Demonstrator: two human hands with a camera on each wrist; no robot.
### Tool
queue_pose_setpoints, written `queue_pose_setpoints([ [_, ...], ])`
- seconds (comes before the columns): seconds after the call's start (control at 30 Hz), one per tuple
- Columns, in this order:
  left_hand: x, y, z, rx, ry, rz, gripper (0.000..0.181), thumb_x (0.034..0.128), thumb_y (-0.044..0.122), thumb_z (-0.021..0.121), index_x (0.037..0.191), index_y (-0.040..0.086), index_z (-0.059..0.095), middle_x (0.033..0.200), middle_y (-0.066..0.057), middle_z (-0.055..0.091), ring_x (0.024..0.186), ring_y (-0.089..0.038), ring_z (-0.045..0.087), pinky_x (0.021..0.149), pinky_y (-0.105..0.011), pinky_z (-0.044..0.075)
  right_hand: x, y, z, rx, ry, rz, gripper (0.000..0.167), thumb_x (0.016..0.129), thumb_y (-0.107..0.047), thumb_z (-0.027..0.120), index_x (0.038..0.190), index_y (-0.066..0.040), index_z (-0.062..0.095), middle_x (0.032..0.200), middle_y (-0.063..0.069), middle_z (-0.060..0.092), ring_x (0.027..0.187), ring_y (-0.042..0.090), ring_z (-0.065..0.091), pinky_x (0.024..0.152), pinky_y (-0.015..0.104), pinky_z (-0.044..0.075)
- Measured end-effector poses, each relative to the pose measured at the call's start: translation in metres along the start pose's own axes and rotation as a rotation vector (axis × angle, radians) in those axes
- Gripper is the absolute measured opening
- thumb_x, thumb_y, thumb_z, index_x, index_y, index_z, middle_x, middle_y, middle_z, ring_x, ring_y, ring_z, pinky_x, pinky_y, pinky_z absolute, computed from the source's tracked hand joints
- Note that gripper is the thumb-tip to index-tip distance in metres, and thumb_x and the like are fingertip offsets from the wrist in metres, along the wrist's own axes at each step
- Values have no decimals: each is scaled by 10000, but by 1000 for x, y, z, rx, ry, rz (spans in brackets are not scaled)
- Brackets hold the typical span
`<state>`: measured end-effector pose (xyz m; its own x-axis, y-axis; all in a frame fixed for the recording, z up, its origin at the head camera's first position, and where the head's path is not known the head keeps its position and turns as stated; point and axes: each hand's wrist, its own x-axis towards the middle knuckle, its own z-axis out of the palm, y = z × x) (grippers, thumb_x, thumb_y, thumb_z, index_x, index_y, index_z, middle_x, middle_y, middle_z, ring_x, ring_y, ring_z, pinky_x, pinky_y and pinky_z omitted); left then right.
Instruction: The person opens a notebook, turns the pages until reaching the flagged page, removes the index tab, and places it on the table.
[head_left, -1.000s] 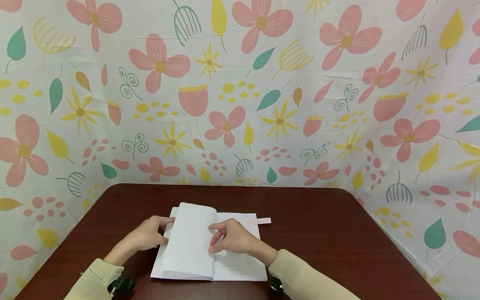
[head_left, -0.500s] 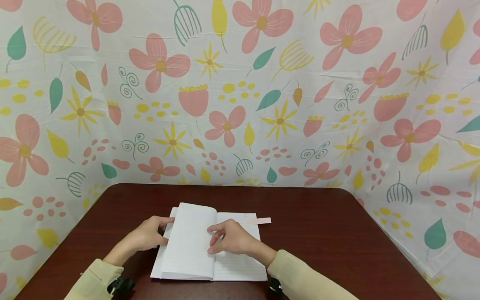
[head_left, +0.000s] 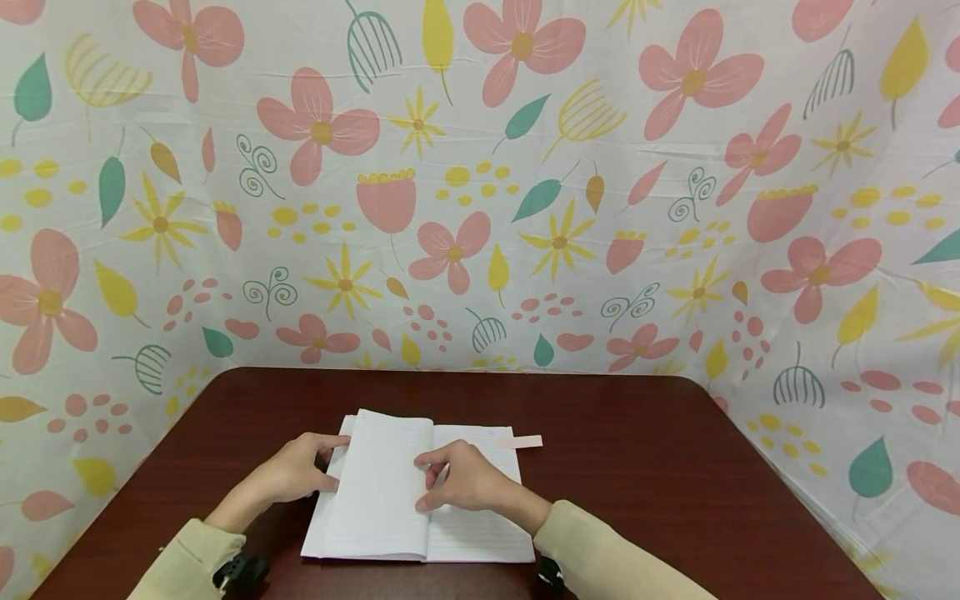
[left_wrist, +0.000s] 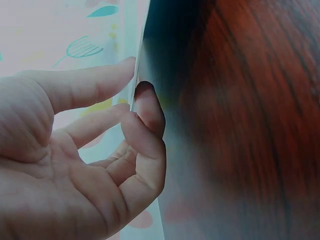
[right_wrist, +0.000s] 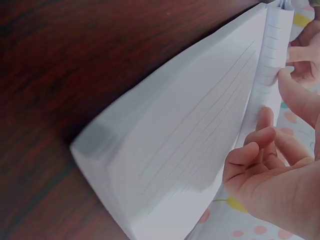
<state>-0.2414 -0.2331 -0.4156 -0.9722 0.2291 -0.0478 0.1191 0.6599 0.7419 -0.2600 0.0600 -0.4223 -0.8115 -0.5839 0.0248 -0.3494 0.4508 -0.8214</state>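
Observation:
An open notebook with white ruled pages lies on the brown table. At its left edge my left hand pinches the cover or pages; the left wrist view has the thumb on one side of the thin edge and curled fingers behind it. My right hand reaches across the right page, its thumb and index fingertips touching the raised left-hand page close to the spine. In the right wrist view its other fingers are bent, with nothing visible between them. A pale pink strip sticks out at the upper right.
The dark reddish-brown table top extends around the notebook. A white cloth with flowers and leaves hangs behind and beside it. Black wrist devices show at both sleeves.
The left-hand page has settled slightly lower and flatter. My right hand has shifted a touch to the left; my left hand keeps its place at the edge.

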Motion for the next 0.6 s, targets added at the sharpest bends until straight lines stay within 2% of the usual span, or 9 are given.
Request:
queue_pose_setpoints([
  [0.2, 0, 0, -2, 21, -4, 13, 662, 797, -77, 841, 1417, -77, 613, 960, -99, 555, 830, -240, 516, 653, -361, 502, 0, 0, -1, 14, 5, 5, 555, 739, 10, 932, 1258, 43, 739, 824, 56, 680, 558, 67, 501, 543, 213, 377],
  [0.43, -4, 1, -4, -9, -22, -2, 563, 889, -28, 788, 1420, -69, 607, 877, -80, 564, 587, -208, 508, 538, -335, 441, -1, -2, -1, 18, 10, 5, 560, 736, 12, 932, 1260, 43, 737, 822, 60, 678, 551, 66, 495, 540, 213, 376],
  [0.6, -6, 2, -5, 21, -16, 16, 545, 907, 20, 790, 1409, -86, 605, 830, -60, 585, 600, -216, 554, 563, -336, 435, -3, -2, -3, 15, 9, 7, 562, 744, -3, 936, 1268, 33, 737, 829, 66, 681, 554, 71, 497, 539, 216, 383],
])
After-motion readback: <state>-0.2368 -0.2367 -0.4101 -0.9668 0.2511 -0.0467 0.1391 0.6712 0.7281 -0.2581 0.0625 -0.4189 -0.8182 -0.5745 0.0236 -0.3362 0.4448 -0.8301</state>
